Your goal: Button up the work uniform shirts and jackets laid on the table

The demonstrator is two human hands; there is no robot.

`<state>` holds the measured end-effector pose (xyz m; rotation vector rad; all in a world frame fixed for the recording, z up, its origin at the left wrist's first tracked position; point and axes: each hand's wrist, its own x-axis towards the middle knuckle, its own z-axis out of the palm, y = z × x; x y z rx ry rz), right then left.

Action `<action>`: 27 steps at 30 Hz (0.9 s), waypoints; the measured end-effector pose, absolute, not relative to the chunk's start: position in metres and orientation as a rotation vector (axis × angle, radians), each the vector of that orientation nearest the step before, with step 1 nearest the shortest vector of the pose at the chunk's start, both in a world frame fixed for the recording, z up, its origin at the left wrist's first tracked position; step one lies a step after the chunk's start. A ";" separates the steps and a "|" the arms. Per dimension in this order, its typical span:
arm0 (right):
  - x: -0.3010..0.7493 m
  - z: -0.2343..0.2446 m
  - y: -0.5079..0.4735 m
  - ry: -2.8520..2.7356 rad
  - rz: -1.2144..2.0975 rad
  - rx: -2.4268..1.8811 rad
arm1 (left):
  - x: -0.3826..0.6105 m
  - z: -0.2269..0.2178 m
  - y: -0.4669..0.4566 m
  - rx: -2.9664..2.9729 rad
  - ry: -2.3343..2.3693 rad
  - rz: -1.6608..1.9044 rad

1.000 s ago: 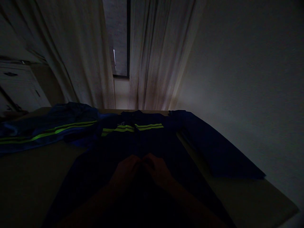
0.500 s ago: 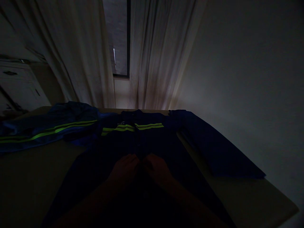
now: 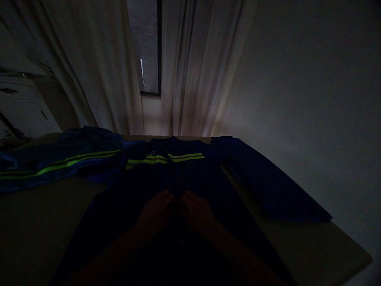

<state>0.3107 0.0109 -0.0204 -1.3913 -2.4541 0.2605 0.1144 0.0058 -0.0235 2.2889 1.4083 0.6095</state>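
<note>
A dark blue work jacket [image 3: 190, 178] with yellow-green reflective stripes across the chest lies spread face up on a table [image 3: 312, 246]. Its right sleeve stretches toward the table's right edge. My left hand [image 3: 154, 210] and my right hand [image 3: 196, 210] rest side by side on the jacket's front closure at mid-chest. Both hands have fingers curled together, pinching the fabric at the centre line. The room is very dark, so what the fingertips hold beyond cloth is not clear.
A second blue garment [image 3: 56, 159] with a yellow-green stripe lies heaped at the table's left rear. Pale curtains [image 3: 190, 67] hang behind the table around a dark window. A white wall stands on the right, a white cabinet [image 3: 18, 107] on the far left.
Both hands have crept a little farther up the jacket's front closure, staying together. The garments have not shifted.
</note>
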 end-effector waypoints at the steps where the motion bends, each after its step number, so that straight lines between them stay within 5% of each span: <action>1: 0.311 -0.021 0.011 -2.451 0.289 -1.380 | 0.114 -0.025 0.006 2.319 1.407 0.592; 27: 0.315 -0.020 0.020 -2.196 0.673 -1.277 | 0.114 -0.028 0.004 2.510 1.493 0.507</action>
